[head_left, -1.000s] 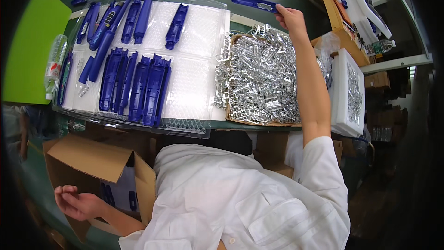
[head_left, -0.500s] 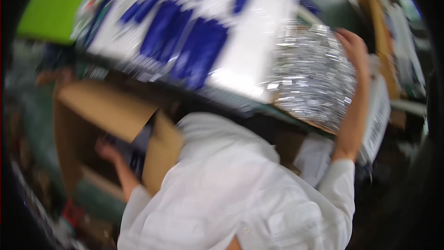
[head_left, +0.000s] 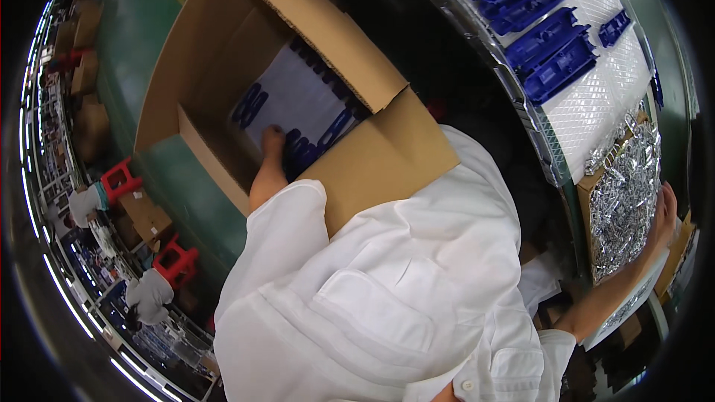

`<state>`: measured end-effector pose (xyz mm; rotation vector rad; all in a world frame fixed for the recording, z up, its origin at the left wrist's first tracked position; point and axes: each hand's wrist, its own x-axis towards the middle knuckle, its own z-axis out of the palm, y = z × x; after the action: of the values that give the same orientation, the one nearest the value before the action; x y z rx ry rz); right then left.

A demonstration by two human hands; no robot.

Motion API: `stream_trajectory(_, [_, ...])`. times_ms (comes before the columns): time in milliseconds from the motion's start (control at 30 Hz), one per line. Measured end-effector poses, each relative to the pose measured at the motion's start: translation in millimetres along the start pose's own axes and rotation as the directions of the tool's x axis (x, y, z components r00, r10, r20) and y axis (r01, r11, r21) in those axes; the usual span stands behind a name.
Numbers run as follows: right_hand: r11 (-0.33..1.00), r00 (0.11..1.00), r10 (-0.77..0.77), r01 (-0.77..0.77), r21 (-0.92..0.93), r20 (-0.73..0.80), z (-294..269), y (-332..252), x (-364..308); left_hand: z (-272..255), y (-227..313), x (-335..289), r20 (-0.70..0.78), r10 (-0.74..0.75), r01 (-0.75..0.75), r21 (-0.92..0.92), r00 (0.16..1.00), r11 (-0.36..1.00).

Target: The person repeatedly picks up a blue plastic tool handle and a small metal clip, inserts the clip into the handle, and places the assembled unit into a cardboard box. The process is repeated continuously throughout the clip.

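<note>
My left hand [head_left: 273,147] reaches down into an open cardboard box [head_left: 216,78] on my left. It is over a pale sheet [head_left: 287,97] beside several dark blue plastic parts [head_left: 302,150]; most of its fingers are hidden, so whether it holds one does not show. Off to the right, my right hand [head_left: 665,212] rests at the outer side of a carton heaped with small shiny metal pieces [head_left: 625,197]. Its visible fingers are stretched out, with nothing seen in them.
Blue plastic housings [head_left: 555,52] lie in rows on a white quilted sheet [head_left: 596,104] over the bench at right. Raised flaps surround the box's opening. Across the green floor [head_left: 138,52] stand red stools [head_left: 175,262], brown cartons [head_left: 145,216] and other people at benches.
My view has swung left, bringing the inside of the cardboard box into sight. The left hand remains in the box; the right stays by the metal pieces.
</note>
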<state>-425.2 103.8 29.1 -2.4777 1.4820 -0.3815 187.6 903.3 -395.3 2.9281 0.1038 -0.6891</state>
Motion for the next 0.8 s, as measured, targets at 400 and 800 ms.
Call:
stream_trajectory(400, [0.81, 0.905, 0.371, -0.206, 0.55, -0.207, 5, -112, -99, -29, -49, -36, 0.157, 0.337, -0.34, -0.013, 0.928, 0.94])
stream_trajectory(800, [0.71, 0.907, 0.39, -0.188, 0.678, -0.157, 45, -126, -133, -18, -4, -22, 0.218, 0.451, -0.48, 0.104, 0.865, 0.871])
